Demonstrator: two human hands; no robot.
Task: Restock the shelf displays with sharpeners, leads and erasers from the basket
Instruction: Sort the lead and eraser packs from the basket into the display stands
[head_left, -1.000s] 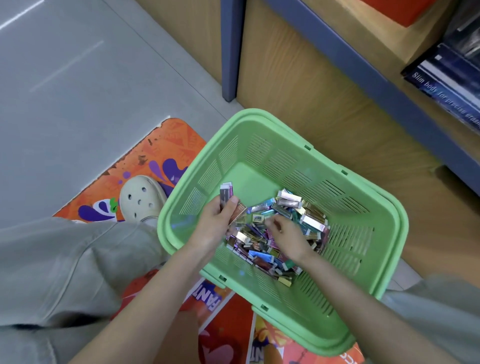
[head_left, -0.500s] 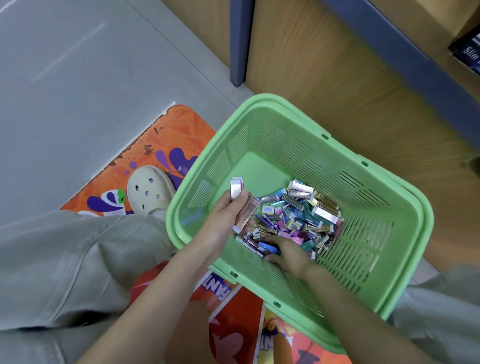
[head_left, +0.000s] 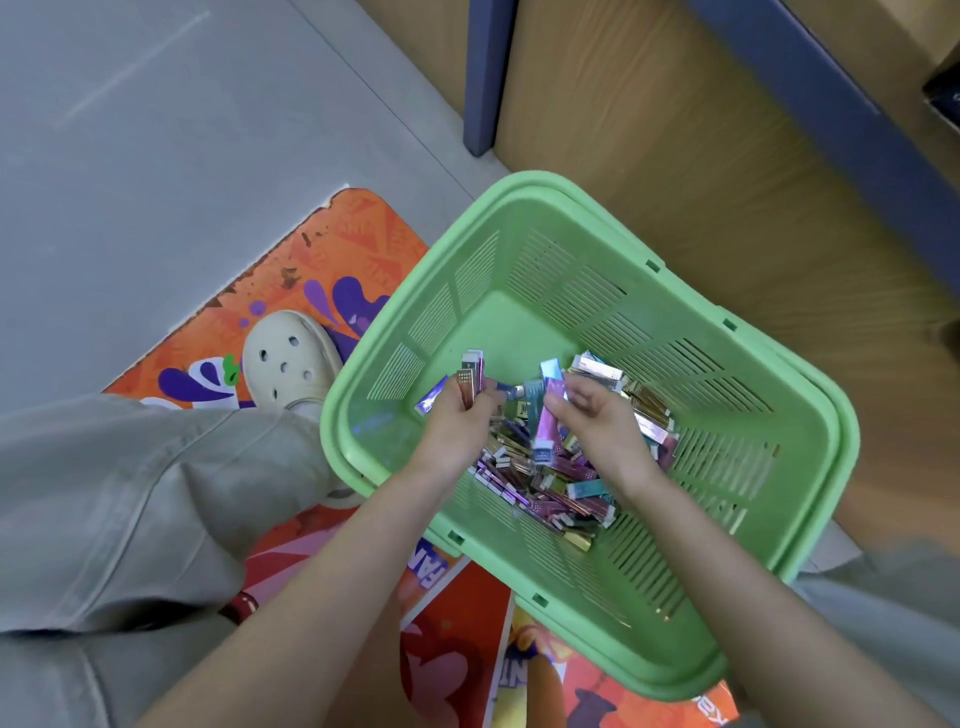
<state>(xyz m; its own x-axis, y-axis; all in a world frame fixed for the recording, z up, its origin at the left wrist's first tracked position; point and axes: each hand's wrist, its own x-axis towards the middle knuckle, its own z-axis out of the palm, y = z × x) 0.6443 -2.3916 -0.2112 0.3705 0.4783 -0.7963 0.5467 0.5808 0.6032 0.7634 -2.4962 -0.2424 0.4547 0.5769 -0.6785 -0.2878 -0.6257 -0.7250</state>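
Note:
A green plastic basket (head_left: 753, 467) sits on the floor in front of me. Inside lies a heap of several small shiny lead cases (head_left: 550, 493) in purple, pink, teal and gold. My left hand (head_left: 457, 426) is over the basket's left side and grips a few of these cases (head_left: 470, 379) upright in its fingers. My right hand (head_left: 602, 415) hovers just right of it above the heap, pinching a pink case (head_left: 545, 426) that hangs down from its fingers.
A wooden shelf unit (head_left: 701, 171) with a blue upright (head_left: 488, 73) and blue edge stands behind the basket. An orange printed mat (head_left: 332, 254) lies on the grey floor under my cream clog (head_left: 288, 358). My trouser leg fills the left.
My right hand has come up out of the heap with a pink case and moved toward my left hand. The left hand keeps its bundle of cases.

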